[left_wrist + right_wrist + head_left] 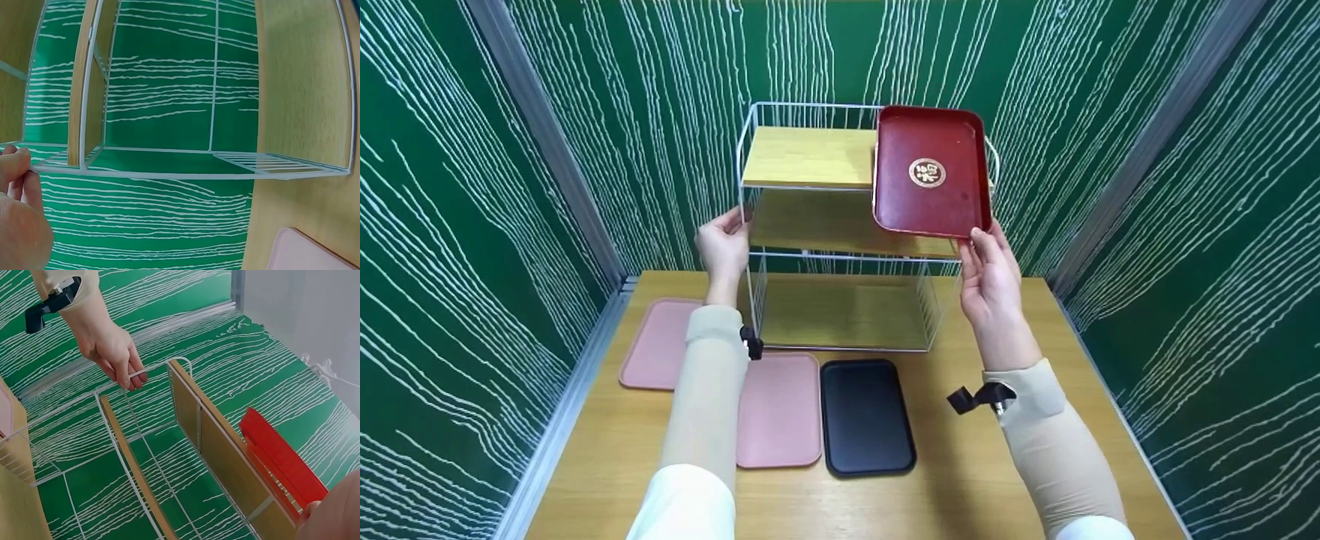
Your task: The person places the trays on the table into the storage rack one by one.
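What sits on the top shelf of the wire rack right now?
The top shelf of the wire rack shows bare wood on its left part. The red tray, held by the right hand, covers its right part, so whatever lies behind there is hidden.

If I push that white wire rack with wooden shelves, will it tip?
Probably tippy: the white wire rack with wooden shelves stands tall on thin wire. It looks light; the left hand grips its front post, likely steadying it while the right hand holds the red tray.
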`<control>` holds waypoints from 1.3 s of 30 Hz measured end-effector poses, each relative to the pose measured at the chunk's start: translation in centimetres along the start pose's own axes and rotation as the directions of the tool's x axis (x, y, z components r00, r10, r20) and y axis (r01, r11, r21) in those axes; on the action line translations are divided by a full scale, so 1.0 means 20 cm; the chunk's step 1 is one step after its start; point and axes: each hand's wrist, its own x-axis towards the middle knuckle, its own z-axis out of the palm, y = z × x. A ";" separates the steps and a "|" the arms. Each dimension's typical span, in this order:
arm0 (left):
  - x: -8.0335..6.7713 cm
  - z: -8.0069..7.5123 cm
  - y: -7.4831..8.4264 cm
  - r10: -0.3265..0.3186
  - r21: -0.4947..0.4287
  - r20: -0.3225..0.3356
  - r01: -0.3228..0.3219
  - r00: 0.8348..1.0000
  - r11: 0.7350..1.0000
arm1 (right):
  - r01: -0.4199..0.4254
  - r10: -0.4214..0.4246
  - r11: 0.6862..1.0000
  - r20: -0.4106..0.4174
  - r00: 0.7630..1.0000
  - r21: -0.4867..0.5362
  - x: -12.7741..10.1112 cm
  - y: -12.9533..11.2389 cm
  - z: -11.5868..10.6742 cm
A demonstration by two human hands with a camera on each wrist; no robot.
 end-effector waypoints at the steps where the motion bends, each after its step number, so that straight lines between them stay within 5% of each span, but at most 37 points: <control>1: 0.00 0.00 0.00 0.000 0.002 -0.001 0.000 1.000 1.000 | 0.004 -0.004 1.000 -0.001 1.000 -0.007 0.00 0.00 0.01; 11: 0.00 0.01 0.00 0.054 0.018 -0.030 -0.054 0.998 0.998 | 0.109 -0.109 0.991 0.010 0.994 -0.079 0.01 0.02 0.01; 18: 0.00 0.01 0.00 0.050 0.017 -0.032 -0.050 0.998 0.999 | 0.301 -0.289 0.931 0.087 0.953 -0.206 0.01 0.07 -0.02; 31: 0.00 0.01 0.00 0.060 -0.008 -0.025 -0.061 0.998 0.998 | 0.574 -0.518 0.681 0.256 0.816 -0.454 0.07 0.07 -0.05; 39: 0.00 0.01 0.00 0.080 0.033 -0.036 -0.078 0.996 0.996 | 0.722 -0.628 0.511 0.371 0.684 -0.466 0.13 0.09 -0.07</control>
